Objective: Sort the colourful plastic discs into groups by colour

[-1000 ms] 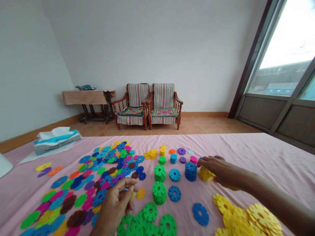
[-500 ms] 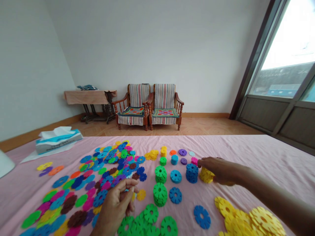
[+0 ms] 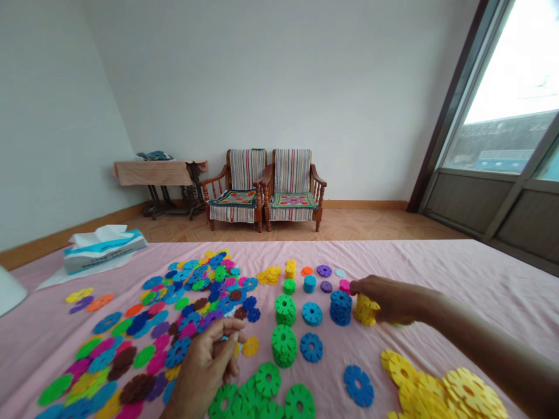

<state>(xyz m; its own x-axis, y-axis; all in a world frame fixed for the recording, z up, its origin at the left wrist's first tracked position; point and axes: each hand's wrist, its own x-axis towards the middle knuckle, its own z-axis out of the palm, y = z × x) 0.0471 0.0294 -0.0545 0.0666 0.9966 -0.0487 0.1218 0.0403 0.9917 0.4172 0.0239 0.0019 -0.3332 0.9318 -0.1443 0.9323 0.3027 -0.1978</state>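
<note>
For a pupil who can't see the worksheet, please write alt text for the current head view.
A person's right hand is at a stack of yellow notched discs, beside a blue stack on a pink cloth. The left hand, loosely curled, is by a spread of mixed-colour discs. Two wooden armchairs stand behind.

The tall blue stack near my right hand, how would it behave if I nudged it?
A push near the top would probably scatter the blue stack, since its discs look merely piled. Each is likely light and fairly stiff, being thin and plastic-looking. The wrinkled pink cloth might make the bottom drag.
</note>
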